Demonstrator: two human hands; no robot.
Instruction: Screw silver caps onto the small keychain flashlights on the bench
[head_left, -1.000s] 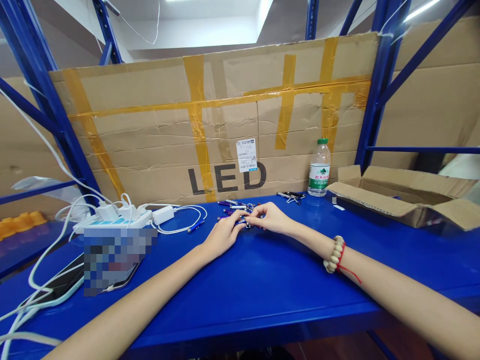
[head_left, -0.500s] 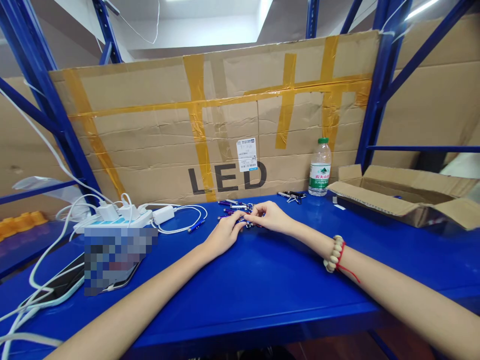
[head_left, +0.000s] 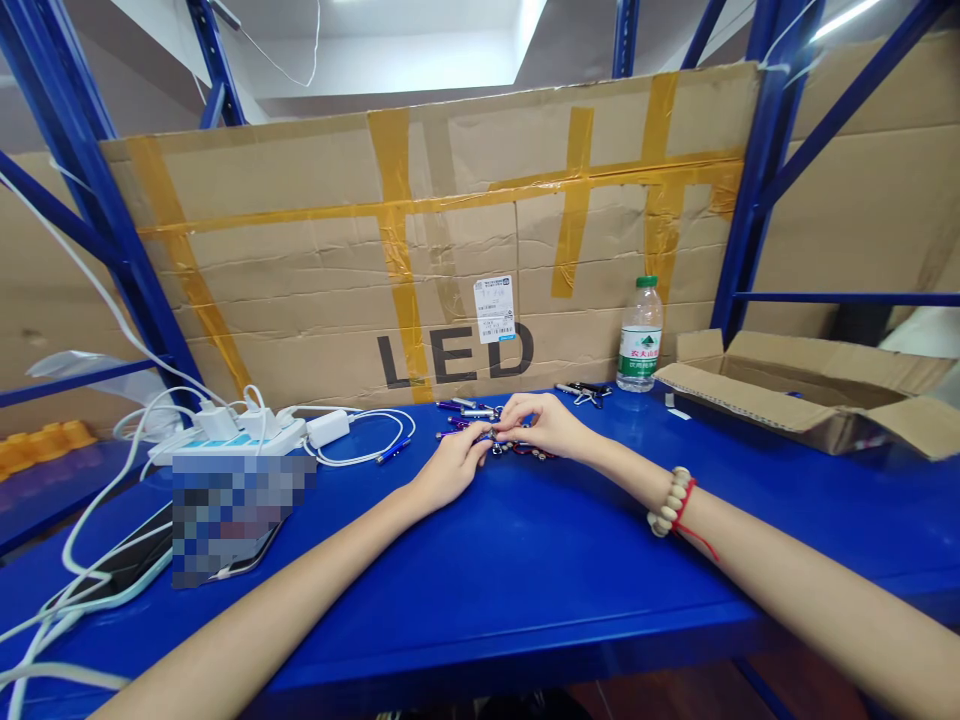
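Observation:
My left hand (head_left: pixel 448 465) rests low over the blue table, its thumb and fingers pinched on something too small to make out. Close on its right, my right hand (head_left: pixel 546 424) is bent down with thumb and fingertips together, nearly meeting the left fingertips; what they grip is hidden. Beneath the right hand shows a thin dark reddish string with small shiny metal bits (head_left: pixel 531 452). Just behind both hands lie several blue and silver pens (head_left: pixel 469 407), partly covered by the fingers.
On the left are a white power strip (head_left: pixel 279 438) with chargers and cables, a phone (head_left: pixel 124 565) and a lone blue pen (head_left: pixel 393 452). Rightward stand a green-capped water bottle (head_left: pixel 639 345), black clips (head_left: pixel 589 393) and an open cardboard box (head_left: pixel 787 395). Taped cardboard (head_left: pixel 315 290) closes the back.
My right hand has lifted and turned slightly, its fingertips shifting a little right. More of the string with metal bits shows under it. My left hand stays almost still.

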